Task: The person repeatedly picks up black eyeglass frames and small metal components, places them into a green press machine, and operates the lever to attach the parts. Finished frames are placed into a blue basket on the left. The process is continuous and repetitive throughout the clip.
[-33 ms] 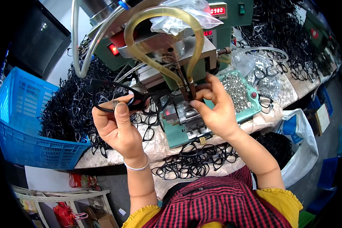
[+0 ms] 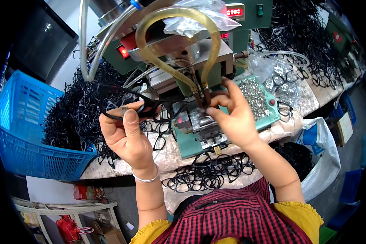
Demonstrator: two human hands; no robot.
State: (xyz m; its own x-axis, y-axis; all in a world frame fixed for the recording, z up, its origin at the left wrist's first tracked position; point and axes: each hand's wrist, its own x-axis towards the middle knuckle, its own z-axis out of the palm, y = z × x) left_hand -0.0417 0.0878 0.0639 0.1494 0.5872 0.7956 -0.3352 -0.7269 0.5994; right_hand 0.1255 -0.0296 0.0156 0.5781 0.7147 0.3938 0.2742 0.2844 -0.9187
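Spectacle frame (image 2: 152, 101), black, pinched in nearer left hand (image 2: 128, 140), long axis left to right, just left of metal prongs (image 2: 207, 97); opposite, right hand (image 2: 236, 118), fingers curled beside prongs, grip unclear.

The workbench (image 2: 171, 157) bears a pale, creased, stained sheet covering. Directly on it stands a green metal bench machine (image 2: 182, 140). A green shallow tray of small silvery metal parts (image 2: 269, 119) sits to the right, beside a crumpled clear plastic bag (image 2: 268, 67). A dense heap of black eyeglass frames (image 2: 67, 130) lies left; a loose band of black eyeglass frames (image 2: 207, 175) lies along the front.
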